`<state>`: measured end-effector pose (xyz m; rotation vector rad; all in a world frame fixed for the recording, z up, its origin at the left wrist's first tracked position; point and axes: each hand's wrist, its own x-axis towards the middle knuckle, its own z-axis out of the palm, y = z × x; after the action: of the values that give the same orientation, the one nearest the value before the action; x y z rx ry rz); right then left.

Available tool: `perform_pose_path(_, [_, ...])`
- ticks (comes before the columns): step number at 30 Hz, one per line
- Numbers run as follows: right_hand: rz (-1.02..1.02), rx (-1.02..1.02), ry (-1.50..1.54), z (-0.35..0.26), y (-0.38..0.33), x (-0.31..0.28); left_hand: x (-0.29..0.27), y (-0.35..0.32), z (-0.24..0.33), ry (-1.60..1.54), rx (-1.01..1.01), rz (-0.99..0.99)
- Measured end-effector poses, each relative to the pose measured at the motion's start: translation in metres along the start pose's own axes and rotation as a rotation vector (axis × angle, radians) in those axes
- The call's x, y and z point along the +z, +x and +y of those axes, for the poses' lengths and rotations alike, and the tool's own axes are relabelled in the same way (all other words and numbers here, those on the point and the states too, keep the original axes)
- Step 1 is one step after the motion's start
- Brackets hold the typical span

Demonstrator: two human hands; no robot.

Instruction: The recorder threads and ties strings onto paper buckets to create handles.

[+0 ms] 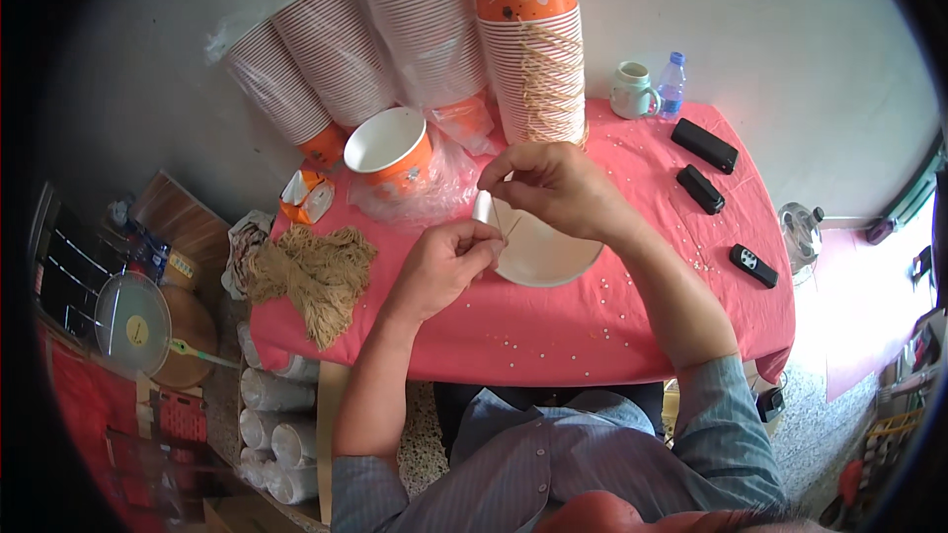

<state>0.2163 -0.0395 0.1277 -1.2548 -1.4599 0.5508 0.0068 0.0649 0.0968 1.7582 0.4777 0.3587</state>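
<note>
A thin tan cord (500, 221) runs between my hands over a pale round bowl or bucket (543, 262). My left hand (444, 265) is closed in a pinch at the cord's lower part, by the near left rim. Higher up, my right hand (555, 188) has thumb and fingers pinched at the cord's upper end and covers the far rim. A small white rounded piece (482, 208) shows between the hands; whether it belongs to the bowl I cannot tell. To the left lies a heap of tan cords (314, 276).
Nested paper buckets (533, 69) with cord handles stand at the back, beside plastic-wrapped stacks (326, 44). An orange bucket (403, 170) sits nearer. On the right are a mug (630, 91), a bottle (671, 84) and black devices (703, 145). White bits dot the red tablecloth (622, 355).
</note>
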Motion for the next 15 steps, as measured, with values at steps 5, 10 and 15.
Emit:
perform_pose_path(5, [0.035, 0.018, -0.025, 0.005, 0.002, 0.004, 0.001, 0.002, -0.002, 0.1, 0.059, -0.025])
perform_pose_path(10, [0.212, -0.189, -0.472, 0.009, 0.004, -0.002, 0.0, 0.004, -0.006, -0.079, -0.04, 0.108])
perform_pose_path(15, [-0.034, -0.003, -0.525, -0.002, -0.007, -0.009, -0.009, 0.005, -0.015, -0.185, -0.083, 0.151])
